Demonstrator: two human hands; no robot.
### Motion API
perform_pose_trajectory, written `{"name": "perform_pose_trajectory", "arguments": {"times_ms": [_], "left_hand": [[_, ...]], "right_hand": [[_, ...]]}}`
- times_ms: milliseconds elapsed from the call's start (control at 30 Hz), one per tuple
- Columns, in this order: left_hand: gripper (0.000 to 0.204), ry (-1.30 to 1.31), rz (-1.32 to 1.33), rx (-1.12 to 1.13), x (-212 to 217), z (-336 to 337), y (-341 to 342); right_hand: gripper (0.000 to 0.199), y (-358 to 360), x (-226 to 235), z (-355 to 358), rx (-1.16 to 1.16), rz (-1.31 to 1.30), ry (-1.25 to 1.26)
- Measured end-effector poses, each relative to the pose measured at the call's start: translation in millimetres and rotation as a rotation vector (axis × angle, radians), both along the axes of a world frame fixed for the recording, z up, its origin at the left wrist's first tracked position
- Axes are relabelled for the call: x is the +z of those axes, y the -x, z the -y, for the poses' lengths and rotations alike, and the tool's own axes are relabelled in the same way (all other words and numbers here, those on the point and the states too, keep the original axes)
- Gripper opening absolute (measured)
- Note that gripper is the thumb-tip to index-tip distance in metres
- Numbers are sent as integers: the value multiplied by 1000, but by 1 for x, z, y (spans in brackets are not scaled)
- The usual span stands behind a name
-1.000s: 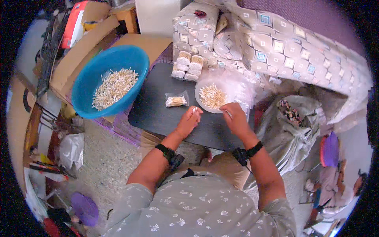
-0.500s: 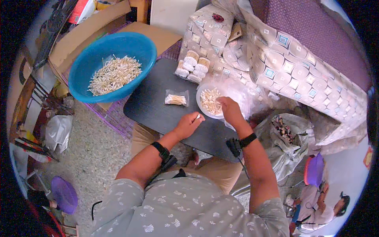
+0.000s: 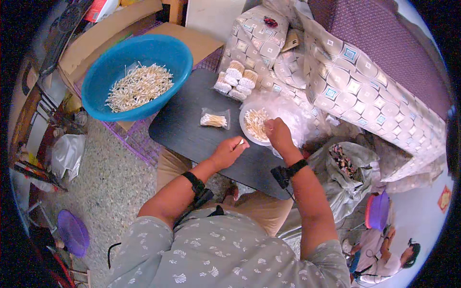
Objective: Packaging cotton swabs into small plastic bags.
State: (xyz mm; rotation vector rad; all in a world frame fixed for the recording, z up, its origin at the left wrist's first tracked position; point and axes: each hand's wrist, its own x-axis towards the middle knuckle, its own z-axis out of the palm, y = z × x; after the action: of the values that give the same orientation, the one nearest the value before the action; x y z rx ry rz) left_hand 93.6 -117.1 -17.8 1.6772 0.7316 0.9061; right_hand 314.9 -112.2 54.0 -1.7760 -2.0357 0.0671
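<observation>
We had our right hand [image 3: 277, 133] over the small white round plate [image 3: 250, 126] of cotton-tipped swab sticks at the centre of the frame, fingers curled down into the pile; its grip looked closed on a few sticks, though the knuckles hid how many. Our left hand [image 3: 227, 151] lay just below and left of the plate on the dark grey flat surface [image 3: 182, 129], its grip narrow, pinching one or more pale sticks whose tip showed past the fingers.

We judged the swabs very light, thin and stiff along the shaft, soft and fuzzy at the ends, and prone to scatter or roll; taking them mid-shaft as a small aligned bunch seemed the safest hold.

A small clear plastic packet of swabs [image 3: 214, 119] lay on the surface left of the plate, and a cluster of filled clear packets [image 3: 235, 78] stood at the surface's far edge. In the upper left, a large blue plastic basin [image 3: 173, 57] held a heap of loose swabs.
</observation>
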Motion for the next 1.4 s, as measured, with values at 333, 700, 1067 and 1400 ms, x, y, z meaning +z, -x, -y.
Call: {"name": "perform_pose_trajectory", "arguments": {"times_ms": [333,700,1067,1400], "left_hand": [[20,-24,-5,-17,2,-2,-1],[21,190,136,-25,3,-1,0],[17,326,151,-51,5,-8,2],[19,202,120,-113,4,-4,-2]], "right_hand": [[14,-5,4,-3,-18,6,-17],[21,61,20,67,-99,-876,248],[14,73,-55,80,-39,-971,339],[12,81,-56,83,-71,-895,243]]}}
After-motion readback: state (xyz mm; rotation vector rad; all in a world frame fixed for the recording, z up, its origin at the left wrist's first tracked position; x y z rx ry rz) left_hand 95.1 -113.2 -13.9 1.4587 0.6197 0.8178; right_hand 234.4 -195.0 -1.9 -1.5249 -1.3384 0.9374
